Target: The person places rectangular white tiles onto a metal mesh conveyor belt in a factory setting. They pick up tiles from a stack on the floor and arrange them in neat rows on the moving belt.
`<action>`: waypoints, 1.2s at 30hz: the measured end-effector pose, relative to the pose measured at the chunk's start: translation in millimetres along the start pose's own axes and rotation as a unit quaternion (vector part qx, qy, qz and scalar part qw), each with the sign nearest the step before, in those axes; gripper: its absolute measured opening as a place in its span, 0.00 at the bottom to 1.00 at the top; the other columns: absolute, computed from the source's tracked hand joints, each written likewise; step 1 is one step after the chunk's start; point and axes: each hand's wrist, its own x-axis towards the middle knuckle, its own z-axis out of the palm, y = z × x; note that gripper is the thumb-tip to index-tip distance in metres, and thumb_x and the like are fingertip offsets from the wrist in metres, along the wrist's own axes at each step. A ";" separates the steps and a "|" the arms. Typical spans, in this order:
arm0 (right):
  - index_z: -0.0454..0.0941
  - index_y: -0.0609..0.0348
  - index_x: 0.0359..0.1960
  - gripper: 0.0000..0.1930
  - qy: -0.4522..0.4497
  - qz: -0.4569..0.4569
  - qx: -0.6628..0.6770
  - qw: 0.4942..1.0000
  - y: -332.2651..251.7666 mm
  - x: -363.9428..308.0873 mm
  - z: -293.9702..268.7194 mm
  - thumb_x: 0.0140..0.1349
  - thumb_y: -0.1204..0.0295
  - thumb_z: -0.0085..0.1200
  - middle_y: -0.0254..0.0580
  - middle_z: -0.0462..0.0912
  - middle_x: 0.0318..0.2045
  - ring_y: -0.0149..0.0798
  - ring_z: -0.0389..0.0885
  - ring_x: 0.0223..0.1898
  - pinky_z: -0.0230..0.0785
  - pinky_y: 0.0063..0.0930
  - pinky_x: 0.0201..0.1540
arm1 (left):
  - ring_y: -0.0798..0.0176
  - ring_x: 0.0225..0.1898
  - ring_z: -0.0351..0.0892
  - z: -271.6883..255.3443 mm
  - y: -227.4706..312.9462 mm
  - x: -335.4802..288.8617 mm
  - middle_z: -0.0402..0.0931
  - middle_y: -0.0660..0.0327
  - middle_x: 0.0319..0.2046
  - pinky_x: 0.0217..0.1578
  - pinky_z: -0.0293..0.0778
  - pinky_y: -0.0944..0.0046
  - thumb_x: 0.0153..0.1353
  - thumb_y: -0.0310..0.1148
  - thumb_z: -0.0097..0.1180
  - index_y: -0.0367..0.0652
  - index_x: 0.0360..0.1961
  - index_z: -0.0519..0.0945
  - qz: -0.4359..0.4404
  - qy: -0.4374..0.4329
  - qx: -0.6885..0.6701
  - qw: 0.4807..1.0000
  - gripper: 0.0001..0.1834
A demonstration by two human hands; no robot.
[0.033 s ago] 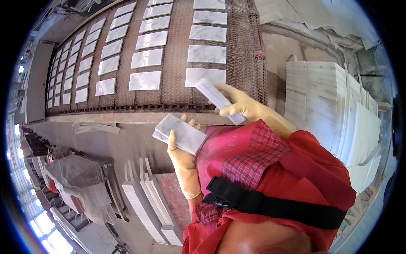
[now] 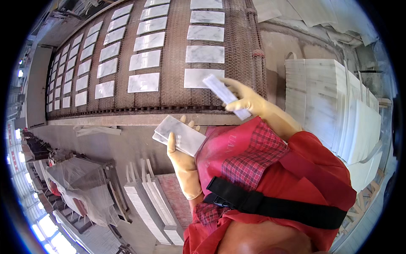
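Observation:
In a pale yellow rubber glove, my left hand (image 2: 184,171) grips white marble tiles (image 2: 182,136) with grey veining, one overlapping another, at waist height in front of the red apron. My right hand (image 2: 253,105), gloved alike, holds a small stack of marble tiles (image 2: 227,96) seen nearly edge-on; the exact number is unclear. This stack is tilted over the near edge of a brown mesh conveyor belt (image 2: 173,84), and its upper end overlaps my view of the nearest belt tile (image 2: 192,78). Several rows of similar tiles lie flat along the belt.
A metal rail (image 2: 144,120) borders the belt's near side. To the right stands a tall block of stacked pale slabs (image 2: 315,101). Long stone strips (image 2: 144,207) lie at lower left, beyond them a plastic-wrapped load (image 2: 80,182). A few offcuts (image 2: 98,131) rest below the rail.
My right hand and its tile stack have shifted slightly to the right. My left hand stays almost in place, still gripping its tiles. The belt rows appear slightly displaced in view.

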 end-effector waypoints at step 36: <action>0.55 0.38 0.86 0.67 0.022 0.055 -0.687 0.724 37.9 -22.5 -166.7 0.42 0.75 0.82 0.47 0.84 0.59 0.58 0.85 0.59 0.78 0.49 0.65 | 0.46 0.72 0.73 -0.9 -15.5 6.2 0.72 0.49 0.77 0.74 0.68 0.42 0.71 0.64 0.59 0.36 0.80 0.66 -0.040 0.015 0.089 0.995 0.49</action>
